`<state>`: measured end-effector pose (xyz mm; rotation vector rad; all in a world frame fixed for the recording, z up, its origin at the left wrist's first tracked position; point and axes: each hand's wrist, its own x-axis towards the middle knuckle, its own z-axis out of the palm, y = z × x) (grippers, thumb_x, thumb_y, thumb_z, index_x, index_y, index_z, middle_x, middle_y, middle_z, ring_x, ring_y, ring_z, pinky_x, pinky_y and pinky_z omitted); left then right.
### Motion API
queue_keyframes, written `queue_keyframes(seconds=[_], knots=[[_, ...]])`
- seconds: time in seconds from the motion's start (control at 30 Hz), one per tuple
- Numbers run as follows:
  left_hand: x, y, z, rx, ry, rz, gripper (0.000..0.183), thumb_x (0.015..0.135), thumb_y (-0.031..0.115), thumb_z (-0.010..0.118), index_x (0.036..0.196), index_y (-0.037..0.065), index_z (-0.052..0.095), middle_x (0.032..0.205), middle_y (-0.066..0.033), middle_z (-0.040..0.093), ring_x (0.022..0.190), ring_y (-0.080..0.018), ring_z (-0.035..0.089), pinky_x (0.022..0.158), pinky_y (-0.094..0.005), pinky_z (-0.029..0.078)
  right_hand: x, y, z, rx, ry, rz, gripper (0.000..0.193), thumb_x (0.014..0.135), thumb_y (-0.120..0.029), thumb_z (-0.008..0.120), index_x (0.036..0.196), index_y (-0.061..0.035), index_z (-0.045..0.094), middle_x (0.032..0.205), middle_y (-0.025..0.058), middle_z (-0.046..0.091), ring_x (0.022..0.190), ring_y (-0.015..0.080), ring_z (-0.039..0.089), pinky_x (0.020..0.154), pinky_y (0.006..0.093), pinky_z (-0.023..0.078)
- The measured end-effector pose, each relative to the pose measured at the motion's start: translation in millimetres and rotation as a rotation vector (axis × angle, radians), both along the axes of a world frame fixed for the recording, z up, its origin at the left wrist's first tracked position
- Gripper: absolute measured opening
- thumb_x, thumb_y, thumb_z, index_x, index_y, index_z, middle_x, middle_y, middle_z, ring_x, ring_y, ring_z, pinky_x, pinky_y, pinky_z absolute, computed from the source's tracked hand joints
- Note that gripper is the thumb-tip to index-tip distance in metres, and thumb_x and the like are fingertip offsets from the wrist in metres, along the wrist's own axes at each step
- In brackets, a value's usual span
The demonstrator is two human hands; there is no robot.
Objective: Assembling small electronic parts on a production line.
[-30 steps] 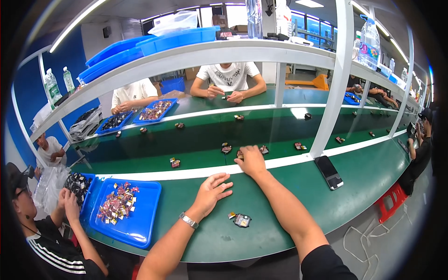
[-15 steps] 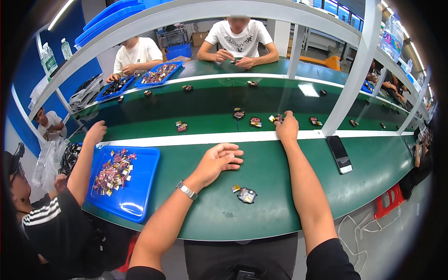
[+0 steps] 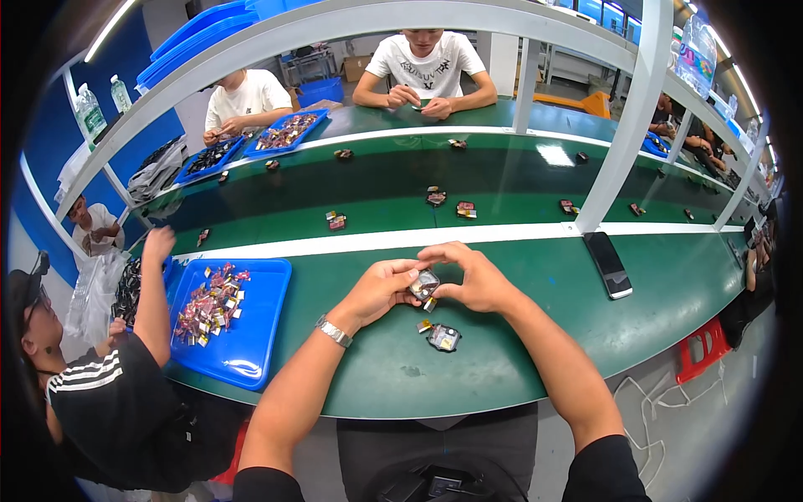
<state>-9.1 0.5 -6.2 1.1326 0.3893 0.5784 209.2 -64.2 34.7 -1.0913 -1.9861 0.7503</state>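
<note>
A small electronic module (image 3: pixel 425 284) in a dark casing, with a yellow-and-white part hanging off it, is held up over the green table. My left hand (image 3: pixel 386 289), below a metal-banded watch, closes on its left side with fingers and thumb. From the other side my right hand (image 3: pixel 473 279) curves round it, fingertips on its upper edge and thumb near its lower right. Just below, a similar module (image 3: pixel 443 337) lies on the table, its small yellow-and-white piece beside it. Part of the held module is hidden behind my fingers.
At left stands a blue tray (image 3: pixel 274 335) piled with small red, yellow and white parts; a co-worker's arm (image 3: pixel 154 293) reaches past it. Beyond the white rail (image 3: pixel 351 243), several modules lie on the green belt (image 3: pixel 393 219). A phone (image 3: pixel 608 266) lies right, near a white post (image 3: pixel 629 125).
My right hand has come back from the belt beyond the rail with a module, which both hands now hold. Modules on the belt have shifted slightly rightward in view; another shows at its left.
</note>
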Motion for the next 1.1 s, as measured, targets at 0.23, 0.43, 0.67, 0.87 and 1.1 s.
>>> queue_keyframes(seconds=[0.23, 0.43, 0.67, 0.87, 1.1], knots=[[10, -12, 11, -0.016, 0.048, 0.18, 0.04, 0.1, 0.008, 0.049, 0.139, 0.001, 0.045, 0.116, -0.0136, 0.062, 0.103, -0.0213, 0.064, 0.089, -0.0349, 0.055, 1, 2, -12, 0.328, -0.096, -0.104, 0.034, 0.077, -0.003, 0.071, 0.11, -0.0092, 0.065, 0.125, 0.0083, 0.057, 0.121, 0.0286, 0.05, 0.101, 0.0395, 0.044], [11, -18, 13, 0.001, 0.037, 0.195, 0.034, 0.099, 0.007, 0.05, 0.132, 0.001, 0.048, 0.117, -0.0138, 0.062, 0.107, -0.0211, 0.063, 0.095, -0.0377, 0.053, -3, 0, -12, 0.331, -0.176, -0.147, 0.014, 0.079, -0.007, 0.072, 0.092, -0.0098, 0.067, 0.124, 0.006, 0.056, 0.118, 0.0273, 0.051, 0.092, 0.0384, 0.049], [12, -18, 11, 0.09, 0.087, 0.196, 0.027, 0.098, 0.003, 0.05, 0.125, 0.003, 0.048, 0.116, -0.015, 0.063, 0.109, -0.0208, 0.062, 0.098, -0.0374, 0.053, -9, 3, -19, 0.577, -0.272, -0.144, 0.017, 0.076, -0.009, 0.073, 0.092, -0.0091, 0.07, 0.119, 0.0064, 0.059, 0.113, 0.0271, 0.055, 0.091, 0.0389, 0.049], [11, -19, 10, 0.039, 0.022, 0.168, 0.033, 0.096, -0.001, 0.051, 0.129, 0.001, 0.045, 0.12, -0.0159, 0.061, 0.11, -0.0211, 0.062, 0.099, -0.0361, 0.053, -11, -1, -17, 0.493, -0.202, -0.191, 0.012, 0.076, -0.007, 0.072, 0.088, -0.0054, 0.07, 0.116, 0.0073, 0.061, 0.11, 0.0282, 0.056, 0.09, 0.0394, 0.049], [10, -18, 7, 0.083, 0.018, 0.116, 0.036, 0.095, -0.003, 0.052, 0.13, 0.001, 0.045, 0.12, -0.0145, 0.061, 0.11, -0.0203, 0.062, 0.099, -0.0361, 0.053, -11, -2, -18, 0.341, -0.116, -0.235, 0.008, 0.079, -0.011, 0.067, 0.081, -0.0047, 0.071, 0.116, 0.0065, 0.063, 0.114, 0.0254, 0.055, 0.095, 0.0379, 0.047]])
